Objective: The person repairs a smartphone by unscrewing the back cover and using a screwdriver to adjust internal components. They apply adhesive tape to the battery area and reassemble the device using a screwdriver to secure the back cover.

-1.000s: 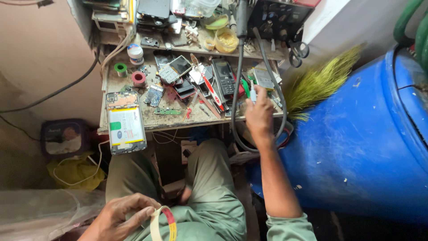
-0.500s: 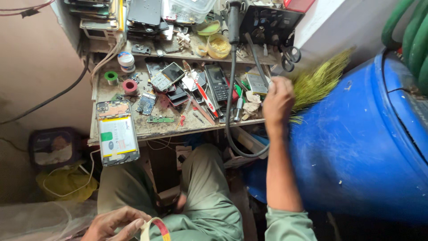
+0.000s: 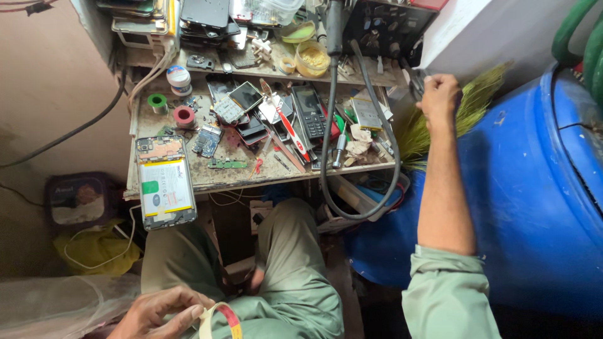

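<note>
- Right hand (image 3: 438,95) is reaching up to the right end of the workbench (image 3: 207,179), fingers curled narrow around a small metal tool (image 3: 416,80) — scissors or pliers, too small to tell which. The tool is sitting just beside the black equipment box (image 3: 383,25).
- Left hand (image 3: 160,312) is resting low on the lap, pinching a pale flat strip with a red-yellow end (image 3: 220,320), curved like a ribbon. Bottom edge is cutting off both the hand and the strip.
- Opened phone (image 3: 164,188), back off, is lying flat on the bench's front left corner and overhanging the edge; white-yellow battery and bare circuit board are showing.
- Black keypad phone (image 3: 309,112) is lying mid-bench among loose boards, screens and a red-handled tool (image 3: 290,129).
- Thick black rubber hose (image 3: 367,207) is hanging from a handle on the shelf and looping below the bench edge.
- Green tape roll (image 3: 157,102) and red tape roll (image 3: 184,116) are lying near each other at the left; a round white jar (image 3: 178,76) is standing on the shelf above them.
- Bench top is grimy, scratched and stained.
- Straw broom (image 3: 468,116), yellow-green bristles, is wedged between the bench and the smooth blue plastic barrel (image 3: 534,188); the arm is hiding part of it.
- Green trousers (image 3: 289,276) are covering the knees under the bench.
- Clear yellow containers (image 3: 312,58) are sitting on the upper shelf, contents unclear.
</note>
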